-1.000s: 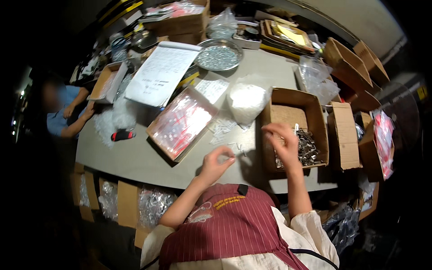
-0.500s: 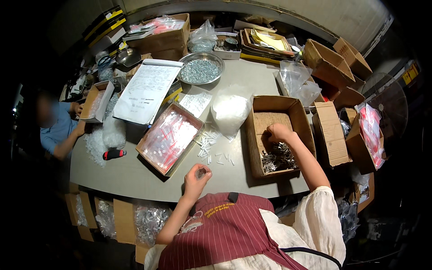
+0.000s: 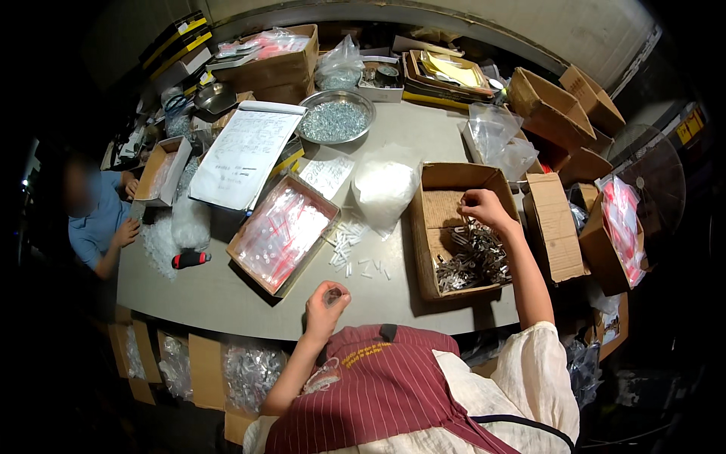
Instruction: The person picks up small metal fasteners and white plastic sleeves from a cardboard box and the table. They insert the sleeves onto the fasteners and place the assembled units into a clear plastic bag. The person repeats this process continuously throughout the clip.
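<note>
Just above the table's near edge, my left hand (image 3: 324, 312) is closed around a small see-through piece (image 3: 333, 296), which looks like a clear plastic bag. My right hand (image 3: 486, 209) reaches over an open cardboard box (image 3: 426, 250) with its fingers pinched together. Whatever it grips is too small to make out. Inside that box lies a heap of small shiny metal parts (image 3: 473, 261). Left of it, short white plastic tubes (image 3: 345, 240) are scattered on the table, beside a bag of white pieces (image 3: 384, 189).
A shallow box of clear red-edged bags (image 3: 283, 236) stands left of centre. Behind it are a clipboard with papers (image 3: 243, 155) and a metal bowl of small parts (image 3: 335, 119). A red-and-black tool (image 3: 191, 260) lies near a co-worker in blue (image 3: 98, 219). Cardboard boxes (image 3: 554, 223) crowd the right.
My right hand has risen slightly and shifted right over the metal parts, fingers pinched. My left hand has barely moved. The co-worker's near hand has lowered away from the small box.
</note>
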`<state>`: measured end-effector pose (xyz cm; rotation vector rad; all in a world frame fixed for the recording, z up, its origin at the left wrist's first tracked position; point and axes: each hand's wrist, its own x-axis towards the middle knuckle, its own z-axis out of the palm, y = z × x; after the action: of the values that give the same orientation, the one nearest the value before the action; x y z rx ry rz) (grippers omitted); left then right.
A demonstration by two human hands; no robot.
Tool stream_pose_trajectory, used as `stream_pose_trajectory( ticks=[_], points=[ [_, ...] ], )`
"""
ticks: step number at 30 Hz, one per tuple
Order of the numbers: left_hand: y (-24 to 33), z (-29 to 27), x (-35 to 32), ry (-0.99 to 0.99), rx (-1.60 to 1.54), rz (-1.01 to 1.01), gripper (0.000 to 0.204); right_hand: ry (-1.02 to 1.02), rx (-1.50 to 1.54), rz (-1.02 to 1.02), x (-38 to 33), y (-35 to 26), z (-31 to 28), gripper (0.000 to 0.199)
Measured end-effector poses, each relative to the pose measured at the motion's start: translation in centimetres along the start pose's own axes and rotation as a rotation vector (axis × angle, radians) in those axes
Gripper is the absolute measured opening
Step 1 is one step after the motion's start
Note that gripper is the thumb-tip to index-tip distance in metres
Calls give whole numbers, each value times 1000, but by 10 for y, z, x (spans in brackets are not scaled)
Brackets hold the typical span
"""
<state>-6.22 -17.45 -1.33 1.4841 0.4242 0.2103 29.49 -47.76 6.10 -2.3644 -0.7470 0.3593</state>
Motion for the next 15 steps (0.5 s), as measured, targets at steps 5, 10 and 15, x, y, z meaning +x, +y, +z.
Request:
stream_pose_trajectory(
  ticks=[5, 10, 15],
  points=[
    [17, 16, 10, -30, 131, 73, 14, 53, 703, 30, -14, -42, -1, 9],
    [59, 41, 27, -129, -2, 117, 16, -43, 968, -39, -48, -124, 28, 10],
    [114, 55, 29, -181, 27, 218, 18, -248, 1014, -8, -67, -164, 66, 13]
  ],
)
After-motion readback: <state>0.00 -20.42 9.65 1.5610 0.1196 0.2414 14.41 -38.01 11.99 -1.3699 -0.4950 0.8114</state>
